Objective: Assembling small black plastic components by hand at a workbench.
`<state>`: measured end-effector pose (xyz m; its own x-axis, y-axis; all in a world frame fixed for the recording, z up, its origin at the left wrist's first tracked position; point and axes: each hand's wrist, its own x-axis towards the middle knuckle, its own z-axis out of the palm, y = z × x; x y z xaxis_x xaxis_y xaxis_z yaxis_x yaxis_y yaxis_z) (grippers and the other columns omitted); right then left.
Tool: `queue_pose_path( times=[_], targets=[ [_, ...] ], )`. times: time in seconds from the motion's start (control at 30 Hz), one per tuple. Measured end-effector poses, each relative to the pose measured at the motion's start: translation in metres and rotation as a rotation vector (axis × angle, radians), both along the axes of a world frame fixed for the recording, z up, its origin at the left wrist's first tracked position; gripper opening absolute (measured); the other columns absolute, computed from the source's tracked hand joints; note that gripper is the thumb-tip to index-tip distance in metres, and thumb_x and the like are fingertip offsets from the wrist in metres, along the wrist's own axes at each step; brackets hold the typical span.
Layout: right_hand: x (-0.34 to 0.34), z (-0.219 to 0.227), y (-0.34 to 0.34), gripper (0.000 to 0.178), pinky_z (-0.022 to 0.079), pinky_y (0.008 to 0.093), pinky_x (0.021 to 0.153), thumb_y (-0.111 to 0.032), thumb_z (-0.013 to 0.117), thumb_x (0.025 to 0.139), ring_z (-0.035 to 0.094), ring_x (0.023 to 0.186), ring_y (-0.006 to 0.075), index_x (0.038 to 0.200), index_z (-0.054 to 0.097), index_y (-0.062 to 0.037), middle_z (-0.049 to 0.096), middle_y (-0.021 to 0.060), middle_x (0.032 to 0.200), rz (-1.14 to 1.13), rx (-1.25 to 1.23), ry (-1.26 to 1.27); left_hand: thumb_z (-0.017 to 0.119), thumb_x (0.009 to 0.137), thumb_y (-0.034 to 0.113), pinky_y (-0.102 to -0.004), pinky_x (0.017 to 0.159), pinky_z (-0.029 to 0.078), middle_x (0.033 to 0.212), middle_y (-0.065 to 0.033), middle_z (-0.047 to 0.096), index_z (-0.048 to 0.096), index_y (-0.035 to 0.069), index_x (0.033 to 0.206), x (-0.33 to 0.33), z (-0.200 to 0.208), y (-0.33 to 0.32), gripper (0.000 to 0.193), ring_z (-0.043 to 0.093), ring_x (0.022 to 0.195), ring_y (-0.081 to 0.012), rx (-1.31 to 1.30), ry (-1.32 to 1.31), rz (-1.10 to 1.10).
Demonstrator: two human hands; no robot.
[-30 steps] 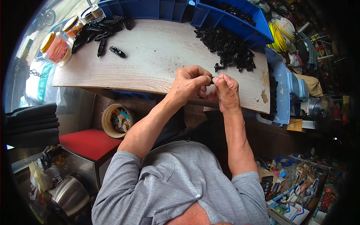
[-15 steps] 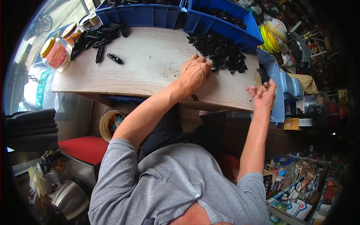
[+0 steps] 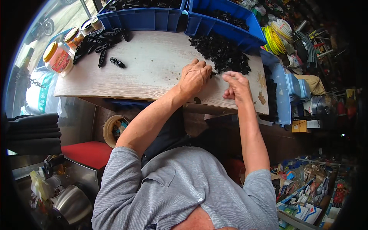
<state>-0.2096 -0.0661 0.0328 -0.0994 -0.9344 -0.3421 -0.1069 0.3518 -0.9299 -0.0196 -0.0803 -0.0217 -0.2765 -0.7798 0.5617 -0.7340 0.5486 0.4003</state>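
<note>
Now, left hand (image 3: 194, 76): knuckles up on the desk (image 3: 153, 69), fingers curled together at the near edge of the heap of small black parts (image 3: 221, 53); whether a part is pinched in the grip I cannot tell, since the fingertips are hidden under the hand.
Right hand (image 3: 237, 87): raised just beside the left hand, near the desk's front edge, fingers loosely bent and a little apart; nothing visible between them.
Black parts: piled on the right far side of the desk, touching the front of a blue bin (image 3: 226, 23) that holds more of the same; the near edge of the pile meets the left fingertips.
Doing it well (judgement): draw a single piece clear of the heap with the left fingertips rather than raking several, and keep the right hand close so the piece passes across without a reach; working from the loose near edge should keep parts from rolling off the desk front.
Second blue bin (image 3: 142, 15): at the far left side, also with dark pieces inside.
Longer black pieces (image 3: 97, 42): spread on the desk's left far corner, one lying apart (image 3: 117, 62) nearer the middle.
Jars (image 3: 57, 57): clear with orange lids, at the left desk edge.
Yellow coiled cable (image 3: 274, 40): beyond the right bin.
Red stool top (image 3: 86, 153): below the desk on the left.
</note>
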Motion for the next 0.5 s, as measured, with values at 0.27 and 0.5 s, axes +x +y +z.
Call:
queue_pose_path(
  times=[0.27,0.5],
  targets=[
    [0.025,0.000,-0.014,0.020,0.039,0.0246,0.033,-0.020,0.071,0.088,0.050,0.039,0.0112,0.105,0.068,-0.0092,0.067,0.0075,0.080,0.163,0.038,0.330,0.064,0.079,0.012,-0.0395,0.076,0.051,0.084,-0.0094,0.065,0.066,0.008,0.081,0.003,0.001,0.001,0.005,0.060,0.086,-0.0301,-0.005,0.021,0.013],
    [0.027,0.002,-0.012,0.016,0.038,0.0254,0.032,-0.022,0.069,0.091,0.048,0.037,0.0112,0.102,0.069,-0.0095,0.063,0.0040,0.070,0.190,-0.008,0.374,0.063,0.083,0.012,-0.0380,0.079,0.047,0.080,-0.0110,0.061,0.059,0.008,0.084,0.002,-0.003,-0.003,0.006,0.059,0.082,-0.0302,-0.070,0.021,-0.009]
  ],
)
